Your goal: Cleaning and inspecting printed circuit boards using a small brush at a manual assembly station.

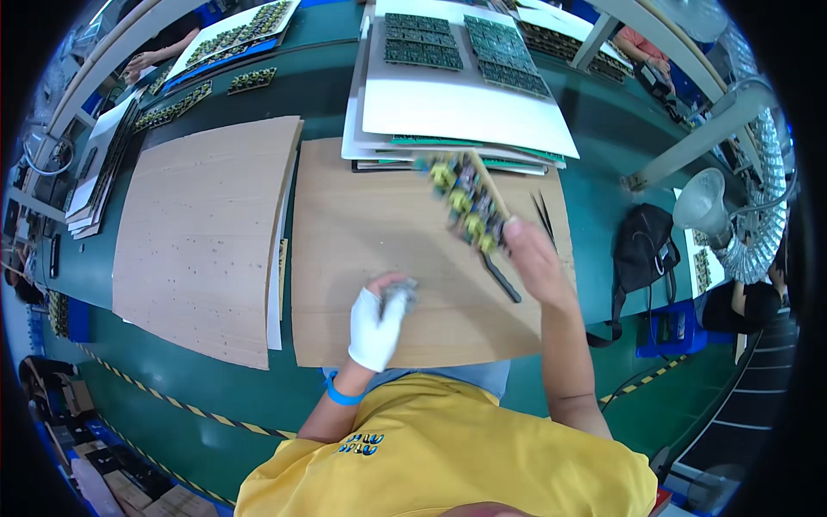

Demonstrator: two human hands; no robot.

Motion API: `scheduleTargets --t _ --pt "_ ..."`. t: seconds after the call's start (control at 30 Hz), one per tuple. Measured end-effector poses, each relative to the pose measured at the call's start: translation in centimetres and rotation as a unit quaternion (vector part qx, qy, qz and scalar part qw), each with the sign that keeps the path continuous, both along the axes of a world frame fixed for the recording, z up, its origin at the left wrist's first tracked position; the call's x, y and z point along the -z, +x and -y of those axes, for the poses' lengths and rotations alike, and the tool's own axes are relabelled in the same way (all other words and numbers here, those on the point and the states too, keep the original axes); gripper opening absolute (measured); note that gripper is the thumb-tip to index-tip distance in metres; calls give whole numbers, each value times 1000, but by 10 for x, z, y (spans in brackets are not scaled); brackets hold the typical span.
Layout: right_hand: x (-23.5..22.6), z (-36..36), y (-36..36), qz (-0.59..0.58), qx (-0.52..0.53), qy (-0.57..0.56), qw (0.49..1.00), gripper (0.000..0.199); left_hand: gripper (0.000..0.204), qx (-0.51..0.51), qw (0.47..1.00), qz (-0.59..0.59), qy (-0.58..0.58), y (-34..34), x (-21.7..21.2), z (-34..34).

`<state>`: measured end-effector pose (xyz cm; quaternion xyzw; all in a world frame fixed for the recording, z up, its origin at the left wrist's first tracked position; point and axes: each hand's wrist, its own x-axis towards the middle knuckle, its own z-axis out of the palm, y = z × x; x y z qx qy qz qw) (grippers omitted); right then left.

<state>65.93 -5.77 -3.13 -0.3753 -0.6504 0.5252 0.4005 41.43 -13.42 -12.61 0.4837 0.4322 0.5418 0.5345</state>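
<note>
Fingers of the right hand (534, 258) pinched 1 populated circuit board (468, 202) by its near end above the cardboard sheet (388, 258); that light grip risked dropping it. Left hand (379, 319), half-curled, held something small and unclear.

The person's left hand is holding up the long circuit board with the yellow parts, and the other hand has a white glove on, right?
Not quite. The head view shows the right hand holding up the long circuit board with the yellow parts. The white glove is on the left hand, which rests low on the brown board.
</note>
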Motion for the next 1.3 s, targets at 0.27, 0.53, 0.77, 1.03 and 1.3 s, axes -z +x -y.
scheduleTargets --t 0.27,0.53,0.77,1.03,1.3 --pt "-14 -188 -21 366 108 365 850 43 34 6 912 -340 230 -7 -5 10" --pt "5 -159 -51 330 230 483 778 39 51 -268 778 -505 258 -86 -59 69" --pt "51 -37 -82 213 46 332 918 28 59 -272 673 -686 53 -138 -84 76" --pt "91 -29 -91 190 -54 309 930 13 50 -195 658 -720 102 -176 -70 70" --pt "84 -31 -84 170 10 274 947 14 51 -475 613 -630 30 -260 -71 64"
